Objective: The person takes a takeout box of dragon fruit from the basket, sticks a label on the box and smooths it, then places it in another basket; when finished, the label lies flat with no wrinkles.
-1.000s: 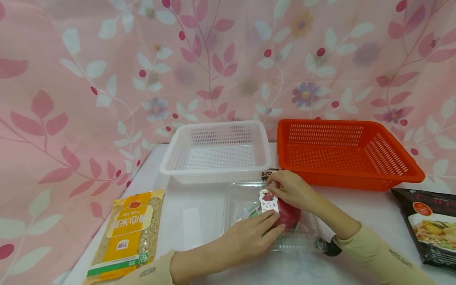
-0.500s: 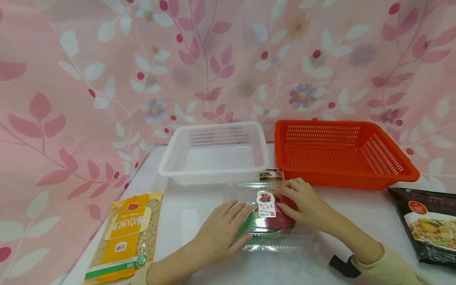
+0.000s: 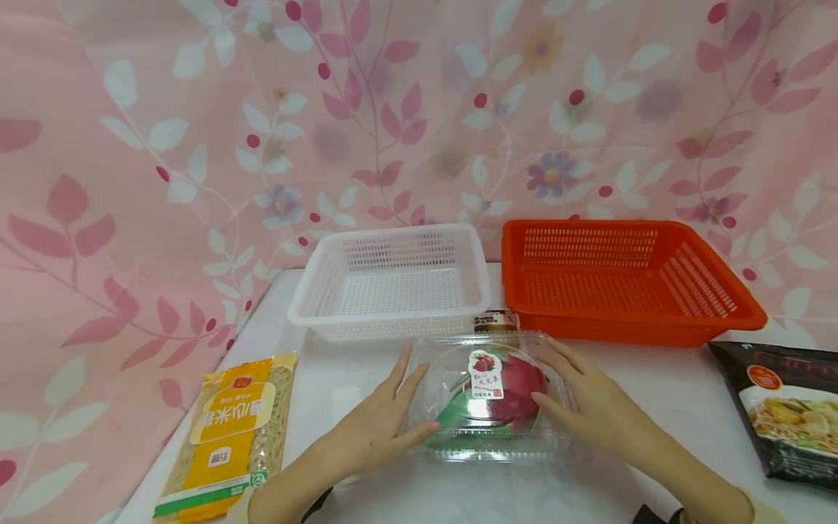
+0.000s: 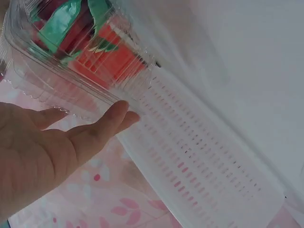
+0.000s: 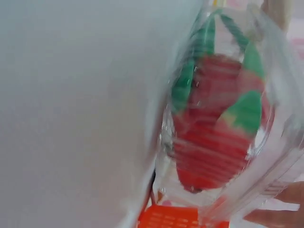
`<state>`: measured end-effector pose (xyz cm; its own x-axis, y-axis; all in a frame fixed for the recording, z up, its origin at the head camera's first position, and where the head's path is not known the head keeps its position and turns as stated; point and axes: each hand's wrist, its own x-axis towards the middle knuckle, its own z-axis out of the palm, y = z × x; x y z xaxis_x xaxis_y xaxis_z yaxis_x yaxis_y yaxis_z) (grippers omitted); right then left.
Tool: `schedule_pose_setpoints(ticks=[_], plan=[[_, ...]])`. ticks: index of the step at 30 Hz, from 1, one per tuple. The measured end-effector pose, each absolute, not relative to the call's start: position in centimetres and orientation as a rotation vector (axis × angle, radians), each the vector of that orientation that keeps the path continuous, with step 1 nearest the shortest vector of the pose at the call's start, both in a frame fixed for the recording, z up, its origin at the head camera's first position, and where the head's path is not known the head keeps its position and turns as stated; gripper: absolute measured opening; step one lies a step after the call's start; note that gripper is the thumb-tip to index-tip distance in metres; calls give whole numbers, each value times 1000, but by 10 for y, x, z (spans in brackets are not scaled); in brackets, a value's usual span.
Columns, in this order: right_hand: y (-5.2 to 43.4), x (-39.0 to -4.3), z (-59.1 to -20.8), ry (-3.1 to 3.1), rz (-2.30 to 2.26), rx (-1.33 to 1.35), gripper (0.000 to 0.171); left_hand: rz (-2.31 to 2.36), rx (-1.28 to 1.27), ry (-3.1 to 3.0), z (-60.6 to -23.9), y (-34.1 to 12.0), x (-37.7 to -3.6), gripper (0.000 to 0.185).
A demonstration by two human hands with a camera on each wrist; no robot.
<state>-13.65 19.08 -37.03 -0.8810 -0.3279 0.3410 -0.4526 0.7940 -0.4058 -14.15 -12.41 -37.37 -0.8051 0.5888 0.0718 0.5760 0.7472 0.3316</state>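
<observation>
A clear plastic clamshell box sits shut on the table in the head view, with a red and green dragon fruit inside. On its lid is a white label with a fruit picture. My left hand lies along the box's left side with fingers spread and nearly straight; in the left wrist view its fingertips touch the box's edge. At the right side is my right hand, thumb near the lid and fingers extended along the far right corner. In the right wrist view its fingers show only at the lower right.
Behind the box stand a white basket and a red basket. A small item with a dark, printed label is between them and the box. A yellow noodle packet lies left, a black food packet right.
Both hands have left the label area and moved apart to the box's two sides. The label now shows fully on the lid, and the small item behind the box is uncovered.
</observation>
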Motion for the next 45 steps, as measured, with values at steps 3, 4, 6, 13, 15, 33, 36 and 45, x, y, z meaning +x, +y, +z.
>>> schedule_pose_setpoints(ticks=[3, 4, 6, 13, 15, 33, 36, 45], plan=[[190, -129, -372, -2803, 785, 604, 69, 598, 955, 2795, -374, -125, -147, 81], [190, -128, -373, -2812, 805, 610, 70, 625, 937, 2761, -374, -125, -148, 81], [189, -125, -375, -2826, 838, 620, 72, 673, 900, 2704, -375, -125, -150, 80], [187, -125, -378, -2833, 916, 617, 73, 765, 818, 2667, -379, -123, -150, 76], [186, -124, -378, -2826, 933, 615, 72, 801, 805, 2669, -380, -119, -149, 76], [177, -119, -377, -2831, 844, 580, 76, 863, 748, 2816, -381, -99, -146, 72], [177, -119, -377, -2832, 842, 570, 77, 870, 747, 2840, -382, -98, -146, 70], [181, -118, -366, -2820, 796, 539, 79, 810, 786, 2948, -377, -93, -142, 66]])
